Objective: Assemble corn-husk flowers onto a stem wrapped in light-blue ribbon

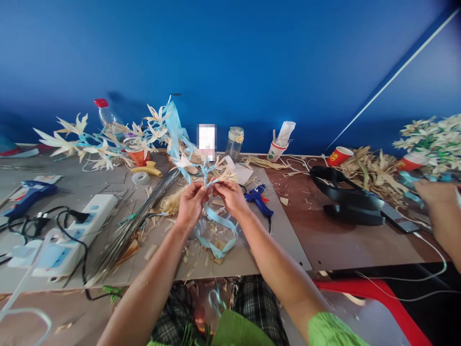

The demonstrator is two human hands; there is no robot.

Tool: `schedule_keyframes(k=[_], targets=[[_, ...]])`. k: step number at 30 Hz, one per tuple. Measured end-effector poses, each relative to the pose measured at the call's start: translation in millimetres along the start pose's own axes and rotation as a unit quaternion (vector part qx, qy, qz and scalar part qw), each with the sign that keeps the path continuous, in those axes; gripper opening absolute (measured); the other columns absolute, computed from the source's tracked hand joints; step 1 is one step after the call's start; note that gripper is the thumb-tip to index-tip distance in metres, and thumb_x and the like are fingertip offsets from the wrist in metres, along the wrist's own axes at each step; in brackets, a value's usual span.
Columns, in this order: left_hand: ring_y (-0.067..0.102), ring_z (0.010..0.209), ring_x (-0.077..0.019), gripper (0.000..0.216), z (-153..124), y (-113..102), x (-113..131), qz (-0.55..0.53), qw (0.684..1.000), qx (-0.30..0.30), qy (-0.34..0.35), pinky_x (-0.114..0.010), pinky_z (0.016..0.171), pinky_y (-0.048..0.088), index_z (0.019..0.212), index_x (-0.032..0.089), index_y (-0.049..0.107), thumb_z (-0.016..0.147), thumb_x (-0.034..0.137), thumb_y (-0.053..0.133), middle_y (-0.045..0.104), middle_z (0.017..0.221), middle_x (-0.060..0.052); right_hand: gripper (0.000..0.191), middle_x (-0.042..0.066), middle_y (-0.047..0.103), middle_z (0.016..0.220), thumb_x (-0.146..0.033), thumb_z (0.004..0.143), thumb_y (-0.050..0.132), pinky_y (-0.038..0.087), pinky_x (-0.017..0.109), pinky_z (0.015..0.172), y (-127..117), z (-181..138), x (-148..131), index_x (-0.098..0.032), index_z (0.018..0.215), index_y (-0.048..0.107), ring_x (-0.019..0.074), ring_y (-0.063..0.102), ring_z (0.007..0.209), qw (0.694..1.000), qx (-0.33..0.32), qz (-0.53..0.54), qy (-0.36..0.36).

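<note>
Over the table's middle, my left hand (191, 201) pinches a thin flower stem (205, 174) wrapped in light blue ribbon. Close against it, my right hand (230, 196) is closed on a side branch of the same stem, whose pale dried-husk petals (226, 174) stick out above the fingers. The fingertips of both hands nearly meet and partly hide the join. From under them a length of light blue ribbon (230, 235) curls down to the tabletop. More blue ribbon (175, 126) stands behind, beside pale husk flowers (103, 151).
Thin metal wires (144, 206) and a white power strip (84, 230) lie left. A blue glue gun (260, 199) rests right of my hands, with a glass jar (235, 144) and paper cup (276, 151) behind. Another person's hand (437, 197) is far right, past a black headset (345, 197).
</note>
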State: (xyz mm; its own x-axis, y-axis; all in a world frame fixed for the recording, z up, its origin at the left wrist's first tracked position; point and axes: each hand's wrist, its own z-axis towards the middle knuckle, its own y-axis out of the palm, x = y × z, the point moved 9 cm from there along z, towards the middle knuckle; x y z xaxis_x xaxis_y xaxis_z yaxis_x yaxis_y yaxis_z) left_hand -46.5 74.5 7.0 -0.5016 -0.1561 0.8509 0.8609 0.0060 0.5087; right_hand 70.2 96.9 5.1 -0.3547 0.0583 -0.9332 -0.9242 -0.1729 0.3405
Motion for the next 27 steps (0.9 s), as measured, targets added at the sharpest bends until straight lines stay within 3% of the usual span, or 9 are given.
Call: schedule_keyframes(k=[5, 13, 19, 22, 25, 27], targets=[[0.042, 0.048, -0.0035, 0.024, 4, -8, -2, -0.020, 0.999, 0.028, 0.004, -0.019, 0.049, 0.032, 0.073, 0.014, 0.060, 0.064, 0.029, 0.077, 0.060, 0.061, 0.002, 0.010, -0.004, 0.056, 0.058, -0.027, 0.064, 0.060, 0.039, 0.024, 0.055, -8, 0, 2, -0.018, 0.070, 0.063, 0.0085, 0.047, 0.051, 0.999, 0.033, -0.023, 0.023], [0.042, 0.048, -0.0035, 0.028, 5, -5, -5, -0.054, 0.998, 0.008, -0.021, -0.019, 0.050, 0.033, 0.071, 0.014, 0.057, 0.061, 0.029, 0.079, 0.058, 0.061, 0.002, 0.021, -0.004, 0.059, 0.057, -0.034, 0.062, 0.067, 0.037, 0.022, 0.051, -5, -2, -8, -0.016, 0.072, 0.065, 0.0074, 0.045, 0.047, 0.996, 0.031, -0.075, 0.035], [0.042, 0.049, -0.0032, 0.027, 3, 0, -5, -0.078, 0.996, -0.023, -0.037, -0.018, 0.050, 0.033, 0.072, 0.014, 0.057, 0.062, 0.027, 0.079, 0.057, 0.061, 0.002, 0.033, -0.003, 0.052, 0.050, -0.048, 0.072, 0.065, 0.033, 0.023, 0.050, -17, -18, -37, -0.016, 0.063, 0.061, 0.0088, 0.044, 0.047, 0.964, -0.021, -0.264, 0.015], [0.042, 0.048, -0.0032, 0.028, 2, 0, -5, -0.099, 0.994, -0.026, -0.047, -0.018, 0.050, 0.033, 0.071, 0.014, 0.058, 0.061, 0.027, 0.080, 0.057, 0.060, 0.001, 0.033, -0.001, 0.059, 0.062, -0.049, 0.076, 0.060, 0.040, 0.025, 0.059, -55, -31, -58, -0.017, 0.074, 0.064, 0.0127, 0.052, 0.058, 0.917, 0.044, -0.395, -0.029], [0.041, 0.048, -0.0030, 0.027, 0, 2, -3, -0.113, 0.992, -0.035, -0.044, -0.018, 0.050, 0.034, 0.069, 0.014, 0.058, 0.061, 0.026, 0.080, 0.057, 0.061, 0.001, 0.026, 0.007, 0.065, 0.088, -0.040, 0.077, 0.060, 0.044, 0.031, 0.076, -98, -43, -69, -0.017, 0.086, 0.067, 0.0187, 0.060, 0.080, 0.803, 0.117, -0.584, -0.022], [0.041, 0.048, -0.0030, 0.026, 0, 5, -1, -0.116, 0.992, -0.043, -0.039, -0.018, 0.050, 0.034, 0.069, 0.014, 0.058, 0.061, 0.026, 0.080, 0.057, 0.062, 0.001, 0.034, 0.013, 0.062, 0.106, -0.036, 0.077, 0.062, 0.042, 0.034, 0.087, -119, -51, -65, -0.015, 0.103, 0.065, 0.0235, 0.059, 0.098, 0.728, 0.126, -0.674, 0.016]])
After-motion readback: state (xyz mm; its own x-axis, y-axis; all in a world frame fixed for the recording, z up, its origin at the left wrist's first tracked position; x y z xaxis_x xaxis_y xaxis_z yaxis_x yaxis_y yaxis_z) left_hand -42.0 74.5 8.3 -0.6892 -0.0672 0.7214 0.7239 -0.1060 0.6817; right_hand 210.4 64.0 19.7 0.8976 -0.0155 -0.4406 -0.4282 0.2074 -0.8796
